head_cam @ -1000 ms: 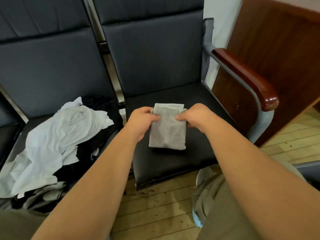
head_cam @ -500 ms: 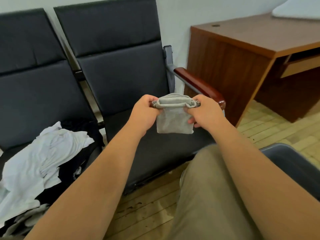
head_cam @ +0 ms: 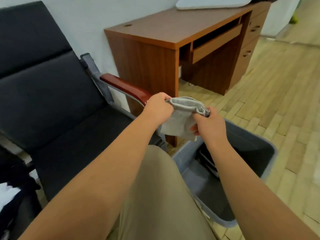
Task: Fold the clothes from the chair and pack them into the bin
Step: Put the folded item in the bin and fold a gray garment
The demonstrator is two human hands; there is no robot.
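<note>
Now: folded grey cloth (head_cam: 180, 118) held up w/ both hands, over near-left rim of the grey plastic bin (head_cam: 259, 149).
Left hand (head_cam: 158, 110) & right hand (head_cam: 210, 125) pinch its top corners, fingers curled; black padded chair (head_cam: 57, 108) sits left.

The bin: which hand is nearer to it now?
Right. The right hand holds the cloth just over the edge of the bin; the left hand holds the cloth's other end farther away, by the armrest.
</note>
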